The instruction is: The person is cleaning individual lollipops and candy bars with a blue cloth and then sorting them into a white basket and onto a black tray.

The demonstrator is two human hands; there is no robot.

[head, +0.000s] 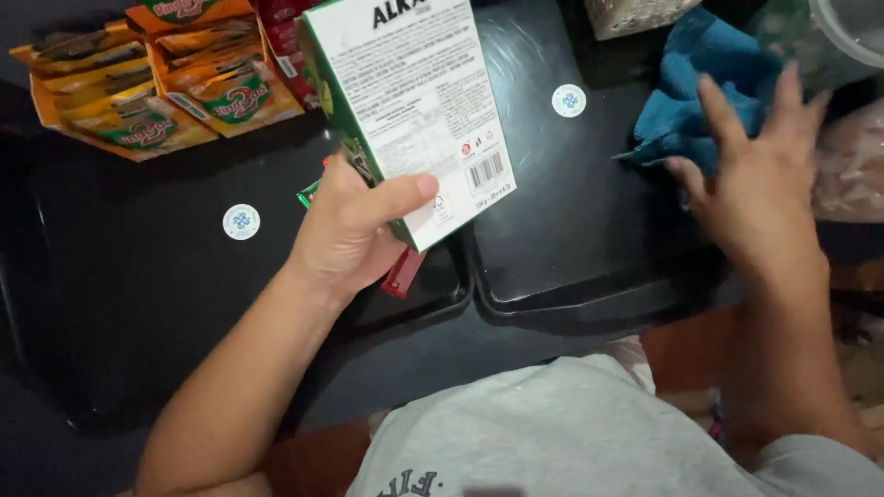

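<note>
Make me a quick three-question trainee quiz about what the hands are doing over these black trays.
1. True or false: the left hand holds a white and green box.
2. What does the right hand reach toward? A) orange packets B) blue cloth C) round sticker
3. Fill in: the orange packets lie at the far ____ of the trays.

Key
1. True
2. B, the blue cloth
3. left
</note>
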